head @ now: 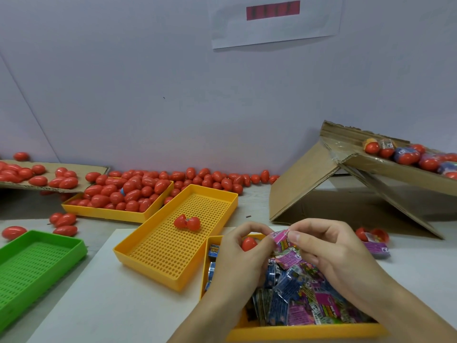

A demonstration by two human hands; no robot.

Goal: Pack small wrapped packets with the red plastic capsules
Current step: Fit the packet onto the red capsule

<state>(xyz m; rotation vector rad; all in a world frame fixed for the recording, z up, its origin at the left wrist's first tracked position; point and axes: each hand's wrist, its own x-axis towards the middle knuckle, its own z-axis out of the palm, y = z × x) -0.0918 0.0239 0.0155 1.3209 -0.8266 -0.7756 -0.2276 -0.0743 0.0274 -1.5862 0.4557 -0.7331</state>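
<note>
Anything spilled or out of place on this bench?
Yes. Loose red capsules lie scattered along the wall and on the table left of the full yellow tray, outside any tray. By the cardboard flap, an opened capsule and a purple packet sit stray on the table.

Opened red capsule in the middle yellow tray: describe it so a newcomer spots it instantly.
Find the empty perforated yellow tray lying diagonally at the table's centre, between the capsule-filled tray and the packet tray. The opened capsule lies alone inside it, two halves splayed side by side, unlike the closed capsules around.
</note>
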